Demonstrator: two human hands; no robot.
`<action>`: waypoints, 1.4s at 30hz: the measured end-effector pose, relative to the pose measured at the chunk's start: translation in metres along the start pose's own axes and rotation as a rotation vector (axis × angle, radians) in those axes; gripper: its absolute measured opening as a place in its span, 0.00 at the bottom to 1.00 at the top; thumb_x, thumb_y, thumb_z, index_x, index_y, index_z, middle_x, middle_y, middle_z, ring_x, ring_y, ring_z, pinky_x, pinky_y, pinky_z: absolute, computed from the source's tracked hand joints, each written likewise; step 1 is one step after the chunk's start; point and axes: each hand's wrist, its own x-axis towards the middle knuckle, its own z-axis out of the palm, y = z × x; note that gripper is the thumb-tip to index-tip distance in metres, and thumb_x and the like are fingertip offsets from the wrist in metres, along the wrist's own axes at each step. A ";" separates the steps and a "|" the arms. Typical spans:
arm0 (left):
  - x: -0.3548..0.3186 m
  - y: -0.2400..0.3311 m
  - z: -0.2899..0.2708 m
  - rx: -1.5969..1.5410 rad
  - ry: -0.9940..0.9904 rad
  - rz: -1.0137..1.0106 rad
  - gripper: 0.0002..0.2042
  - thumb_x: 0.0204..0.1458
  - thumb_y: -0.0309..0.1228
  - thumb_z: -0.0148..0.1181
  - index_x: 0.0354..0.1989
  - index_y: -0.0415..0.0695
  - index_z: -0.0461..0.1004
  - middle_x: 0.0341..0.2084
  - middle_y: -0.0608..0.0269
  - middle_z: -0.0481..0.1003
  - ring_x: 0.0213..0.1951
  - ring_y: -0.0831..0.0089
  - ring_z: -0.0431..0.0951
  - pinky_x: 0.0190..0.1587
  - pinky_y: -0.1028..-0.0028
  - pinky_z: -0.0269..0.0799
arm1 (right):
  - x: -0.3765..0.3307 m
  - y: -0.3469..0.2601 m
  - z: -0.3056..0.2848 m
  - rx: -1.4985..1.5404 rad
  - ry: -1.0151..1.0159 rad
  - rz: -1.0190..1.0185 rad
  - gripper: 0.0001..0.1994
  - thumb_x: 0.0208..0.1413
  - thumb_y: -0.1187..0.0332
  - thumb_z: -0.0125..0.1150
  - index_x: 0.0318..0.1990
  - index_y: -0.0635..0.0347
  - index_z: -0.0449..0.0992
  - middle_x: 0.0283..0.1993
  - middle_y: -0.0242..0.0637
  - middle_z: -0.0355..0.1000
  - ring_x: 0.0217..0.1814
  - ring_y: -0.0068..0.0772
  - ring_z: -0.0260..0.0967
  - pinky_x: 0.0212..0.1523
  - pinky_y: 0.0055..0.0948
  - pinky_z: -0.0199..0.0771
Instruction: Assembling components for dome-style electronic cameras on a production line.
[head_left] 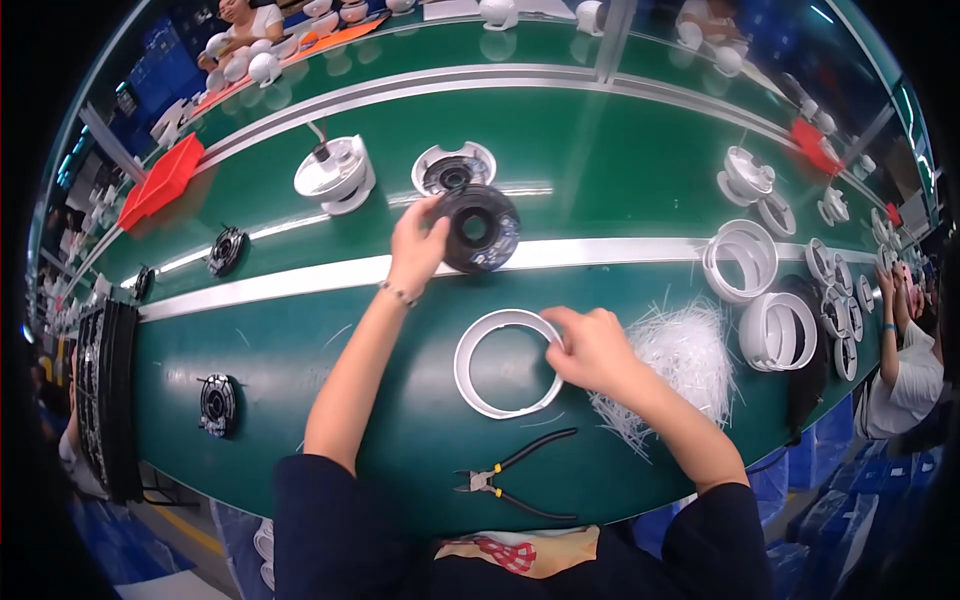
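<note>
My left hand [412, 250] grips a black round part with a circuit board [503, 225] by its left edge, lifted over the pale strip between belt and bench. On the green worktop lies a white plastic ring [464, 370]. The thumb and forefinger of my right hand [598, 352] are pinched on the ring's right rim. Below the ring rest wire cutters [482, 480] with black and yellow handles, jaws pointing left. Just behind the black part, a white housing [428, 172] with a dark round part inside sits on the green belt.
Right of my right hand lies a heap of thin white plastic strips [690, 365]. Beyond it stand several white rings [742, 258]. A black circuit part [217, 405] lies at left, near black racks [105, 400]. A white domed housing [335, 178] stands on the belt. Other people work around.
</note>
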 end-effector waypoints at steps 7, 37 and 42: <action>-0.052 0.021 -0.077 -0.270 0.095 -0.157 0.14 0.50 0.18 0.44 0.47 0.35 0.60 0.41 0.57 0.68 0.43 0.74 0.69 0.45 0.79 0.65 | 0.031 -0.052 0.016 -0.205 -0.238 -0.083 0.40 0.27 0.48 0.67 0.49 0.63 0.65 0.53 0.53 0.59 0.56 0.52 0.55 0.49 0.45 0.60; -0.060 0.029 -0.157 -0.669 0.303 -0.313 0.23 0.49 0.17 0.40 0.55 0.40 0.47 0.46 0.54 0.63 0.44 0.71 0.68 0.44 0.74 0.67 | 0.104 -0.136 0.084 -0.347 -0.469 -0.452 0.61 0.13 0.52 0.74 0.61 0.58 0.45 0.63 0.52 0.41 0.67 0.55 0.32 0.58 0.63 0.36; -0.060 0.033 -0.167 -0.710 0.339 -0.230 0.27 0.48 0.16 0.40 0.58 0.41 0.44 0.48 0.53 0.63 0.46 0.70 0.67 0.47 0.73 0.66 | 0.122 -0.127 0.092 -0.102 -0.536 -0.399 0.55 0.16 0.55 0.72 0.59 0.61 0.49 0.60 0.48 0.48 0.61 0.52 0.44 0.59 0.61 0.40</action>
